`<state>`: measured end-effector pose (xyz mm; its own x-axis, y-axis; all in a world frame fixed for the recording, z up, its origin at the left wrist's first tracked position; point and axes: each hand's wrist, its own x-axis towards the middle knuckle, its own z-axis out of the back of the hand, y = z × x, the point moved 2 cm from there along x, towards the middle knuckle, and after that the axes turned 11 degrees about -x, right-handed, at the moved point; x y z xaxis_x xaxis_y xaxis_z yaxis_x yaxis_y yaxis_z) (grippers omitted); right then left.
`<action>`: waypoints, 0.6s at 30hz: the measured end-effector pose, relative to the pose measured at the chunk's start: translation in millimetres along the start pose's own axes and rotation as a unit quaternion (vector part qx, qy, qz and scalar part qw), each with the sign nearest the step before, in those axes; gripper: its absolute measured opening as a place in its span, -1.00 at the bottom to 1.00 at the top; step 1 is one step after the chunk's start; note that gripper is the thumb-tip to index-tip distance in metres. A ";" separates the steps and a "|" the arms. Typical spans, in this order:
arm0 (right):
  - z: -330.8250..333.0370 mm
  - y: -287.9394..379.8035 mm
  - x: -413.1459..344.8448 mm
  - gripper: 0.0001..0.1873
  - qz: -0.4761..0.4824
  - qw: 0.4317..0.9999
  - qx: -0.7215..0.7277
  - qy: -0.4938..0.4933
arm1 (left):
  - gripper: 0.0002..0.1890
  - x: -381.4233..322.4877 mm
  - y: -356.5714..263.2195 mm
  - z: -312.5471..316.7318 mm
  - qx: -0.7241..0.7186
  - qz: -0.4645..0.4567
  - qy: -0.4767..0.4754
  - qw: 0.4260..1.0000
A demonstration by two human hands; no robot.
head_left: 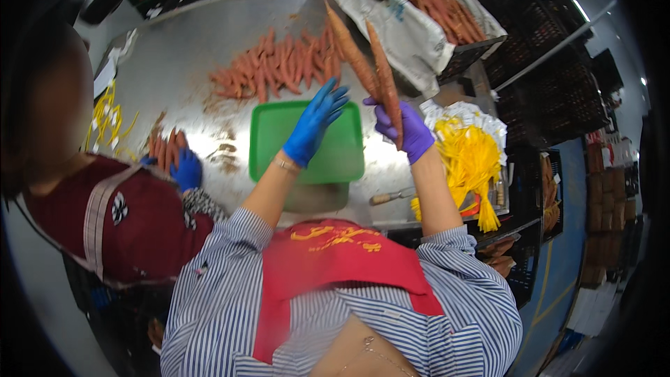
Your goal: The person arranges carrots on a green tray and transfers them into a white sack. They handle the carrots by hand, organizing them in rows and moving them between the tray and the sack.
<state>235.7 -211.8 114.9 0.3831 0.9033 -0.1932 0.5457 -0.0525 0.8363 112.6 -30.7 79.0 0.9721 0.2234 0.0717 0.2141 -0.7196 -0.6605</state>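
Note:
My right hand, in a purple glove, grips two long carrots that fan apart toward their tips. My left hand, in a blue glove, is over a green plastic tray with its fingers extended and nothing in them. No carrots show on the visible part of the tray. Just beyond the tray, a heap of carrots lies on the metal table. To the right of my right forearm lies a thick bunch of yellow ties with white tags.
A co-worker's blue-gloved hand holds several carrots at left, near more yellow ties. Another person's gloved hands reach a lined crate of carrots. A wooden-handled tool lies near my right forearm. Black crates stand at right.

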 end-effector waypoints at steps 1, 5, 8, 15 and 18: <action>-14.0 -26.9 3.8 -0.57 -0.017 0.999 0.016 0.042 | -0.39 1.9 -0.8 -3.8 -0.116 -0.001 0.060 0.991; -39.2 -105.2 5.1 -0.54 -0.094 0.984 0.141 0.045 | -0.44 -13.8 5.1 18.5 -0.103 0.009 -0.009 0.995; -37.3 -129.9 3.8 -0.34 -0.122 0.986 0.110 -0.036 | -0.51 -34.3 13.1 46.0 -0.046 0.005 -0.091 0.995; -34.8 -138.2 4.2 -0.31 -0.070 0.993 0.031 -0.088 | -0.39 -53.0 12.5 81.9 0.031 0.098 -0.107 0.989; -36.4 -140.4 9.5 -0.30 -0.047 0.992 0.020 -0.112 | -0.42 -59.7 23.1 79.9 -0.028 0.094 -0.052 0.994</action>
<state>135.6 -180.4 14.3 0.4824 0.7877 -0.3832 0.6145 0.0074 0.7889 51.8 -8.1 -0.3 0.9810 0.1456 -0.1280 0.0374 -0.7899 -0.6121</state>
